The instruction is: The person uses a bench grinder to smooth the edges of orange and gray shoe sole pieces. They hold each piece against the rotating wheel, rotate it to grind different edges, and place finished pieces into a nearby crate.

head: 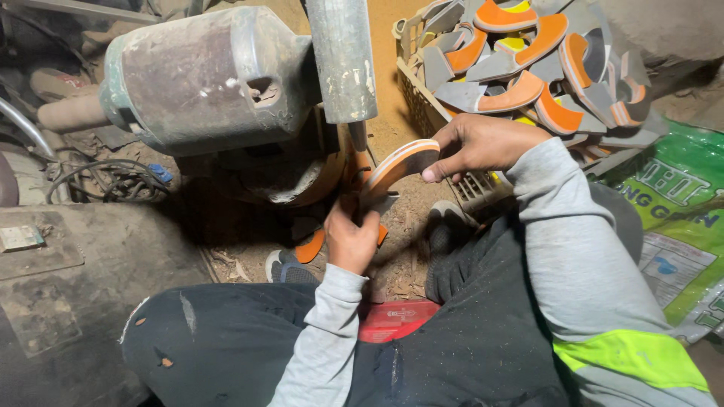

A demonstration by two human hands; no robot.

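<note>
Dust coats the motor (pixel 204 75) at left, where we sit on the floor with a curved orange-edged sole (pixel 396 167) raised just below the machine's upright shaft (pixel 343 60). Our left hand (pixel 351 237) is clenched on its lower end; our right hand (pixel 479 143) pinches its upper tip. A sole (pixel 309 246) lies on the floor under the machine. At right, the crate (pixel 422 98) remains heaped with like soles (pixel 528 68), so we judge most work lies ahead.

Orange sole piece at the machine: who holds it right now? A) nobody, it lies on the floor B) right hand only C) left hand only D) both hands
D: the right hand pinches the upper end of the orange sole piece and the left hand grips its lower end.
</note>
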